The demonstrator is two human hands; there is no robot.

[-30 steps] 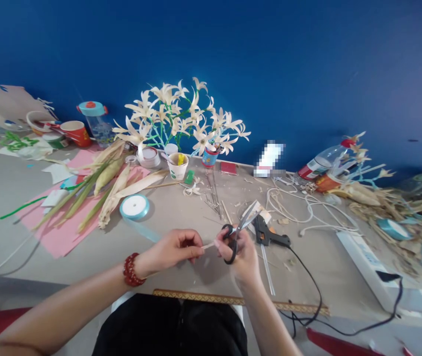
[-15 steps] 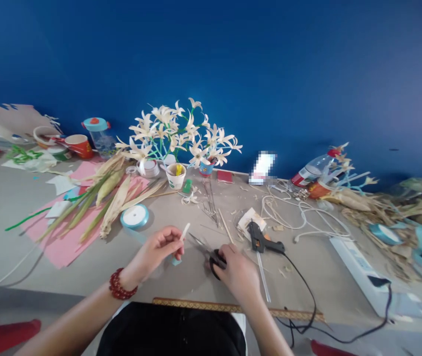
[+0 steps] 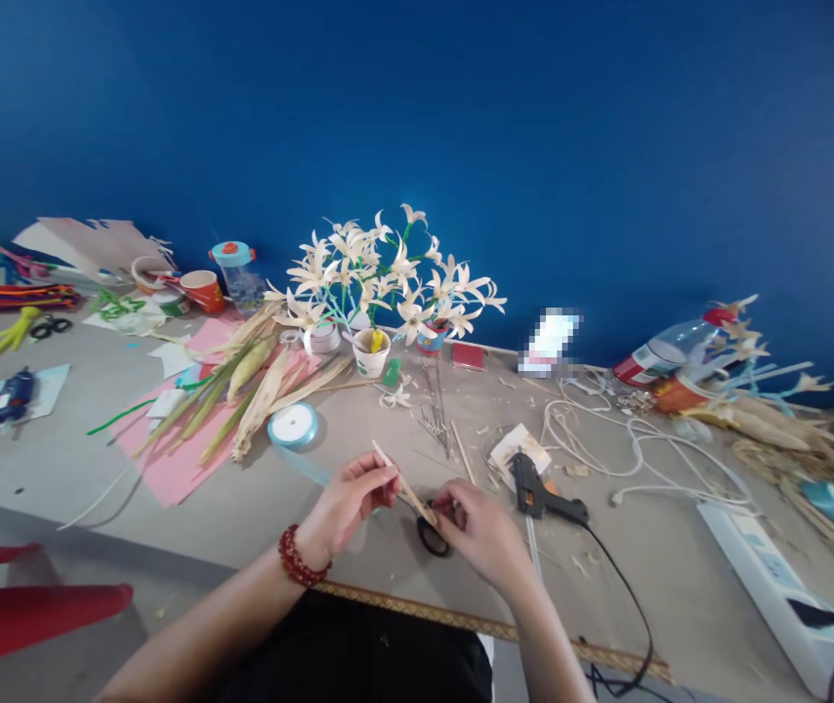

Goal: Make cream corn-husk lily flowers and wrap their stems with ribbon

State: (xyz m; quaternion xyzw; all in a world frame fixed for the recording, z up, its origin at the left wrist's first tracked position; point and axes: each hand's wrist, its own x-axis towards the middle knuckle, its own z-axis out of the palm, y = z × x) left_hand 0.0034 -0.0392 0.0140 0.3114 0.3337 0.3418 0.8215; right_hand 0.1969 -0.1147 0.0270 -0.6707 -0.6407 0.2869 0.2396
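A thin pale strip [image 3: 403,482], perhaps dried husk or a stick, slants between my two hands. My left hand [image 3: 358,493] is closed, its thumb and fingertips pinching the strip near the upper end. At the lower end, the thumb and fingers of my right hand [image 3: 472,527] close on the strip. Black-handled scissors [image 3: 432,540] lie under the right fingertips; the hand partly covers them. Light-blue ribbon [image 3: 304,464] runs from its spool [image 3: 293,425] toward my left hand. A black glue gun [image 3: 534,488] rests right of my right hand.
White husk flowers [image 3: 388,273] stand in cups at the back. Corn husks [image 3: 241,391] lie on pink paper [image 3: 168,469] at left. White cord [image 3: 629,430], a plastic bottle [image 3: 658,353] and a power strip [image 3: 754,576] are at right. A red stool [image 3: 28,615] stands lower left.
The scissors have left my right hand's grip and lie on the table. My right hand now pinches the lower end of the pale strip. The view has turned left.
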